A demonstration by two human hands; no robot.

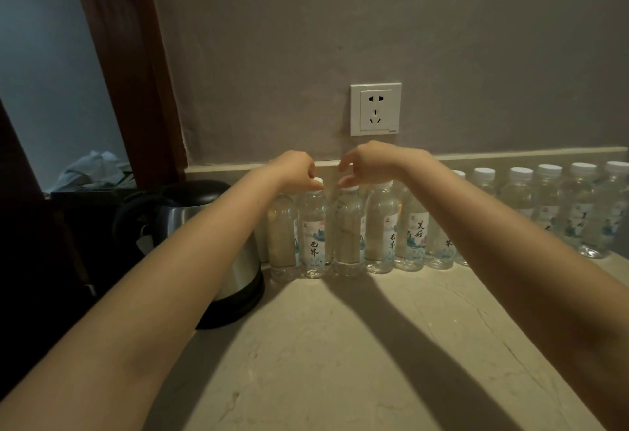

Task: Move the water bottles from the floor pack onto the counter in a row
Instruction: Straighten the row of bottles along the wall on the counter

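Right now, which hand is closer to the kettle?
Left. The left hand pinches a bottle cap just right of the kettle; the right hand is farther right, at the neighbouring cap.

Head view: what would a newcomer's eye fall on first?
The left hand and right hand meet mid-frame, fingertips on the caps of two neighbouring bottles. These stand in a long row of water bottles along the wall, running right from the steel kettle, under a white wall socket.
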